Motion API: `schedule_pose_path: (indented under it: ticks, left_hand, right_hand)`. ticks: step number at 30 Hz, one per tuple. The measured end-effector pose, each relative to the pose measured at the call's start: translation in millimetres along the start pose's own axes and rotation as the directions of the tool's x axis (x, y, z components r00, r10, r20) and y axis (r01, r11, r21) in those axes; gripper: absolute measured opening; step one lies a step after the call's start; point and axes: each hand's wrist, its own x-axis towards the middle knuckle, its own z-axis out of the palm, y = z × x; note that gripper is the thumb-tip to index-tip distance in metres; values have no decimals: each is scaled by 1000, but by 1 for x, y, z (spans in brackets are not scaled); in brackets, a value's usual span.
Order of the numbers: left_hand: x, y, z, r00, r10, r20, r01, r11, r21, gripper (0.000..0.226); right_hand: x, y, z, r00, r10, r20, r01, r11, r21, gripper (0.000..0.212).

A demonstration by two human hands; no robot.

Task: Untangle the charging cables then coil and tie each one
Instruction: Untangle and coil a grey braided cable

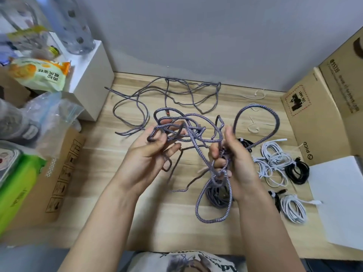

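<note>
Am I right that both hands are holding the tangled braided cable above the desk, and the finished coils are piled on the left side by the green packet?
Not quite. Both hands, left and right, do hold the tangled braided cable above the desk, but the head view shows the finished coils on the right side, beside the cardboard box.

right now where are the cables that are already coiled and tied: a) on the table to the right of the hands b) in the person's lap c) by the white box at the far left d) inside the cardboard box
a: the white coiled cables and black coiled cables lie on the table right of the right hand, which grips the purple braided cable.
</note>
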Motion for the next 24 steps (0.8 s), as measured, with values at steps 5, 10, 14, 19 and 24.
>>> schedule_pose_path:
  ticks: [5, 10, 14, 19, 24]
  left_hand:
    - [-1, 8, -8, 966, -142, 218, 146, 989, -4, 75]
    - [-1, 10, -9, 921, -159, 355, 229, 960, -164, 52]
    - [-1, 2, -9, 934, -263, 240, 273, 962, -10, 57]
    - [-4, -6, -5, 926, -374, 55, 321, 853, 412, 30]
    - [-9, -9, -5, 878, -478, -7, 313, 563, 765, 34]
  right_hand:
    - [2, -5, -5, 999, -53, 3, 53, 998, -39, 29]
    - [3, -8, -8, 995, -96, -27, 97, 995, 35, 28]
    - [2, -6, -8, 988, -151, -37, 153, 986, 60, 31]
    - [1, -5, -10, 972, -235, -30, 236, 966, 100, 36]
    - [-1, -6, -9, 954, -294, -56, 299, 945, 132, 29]
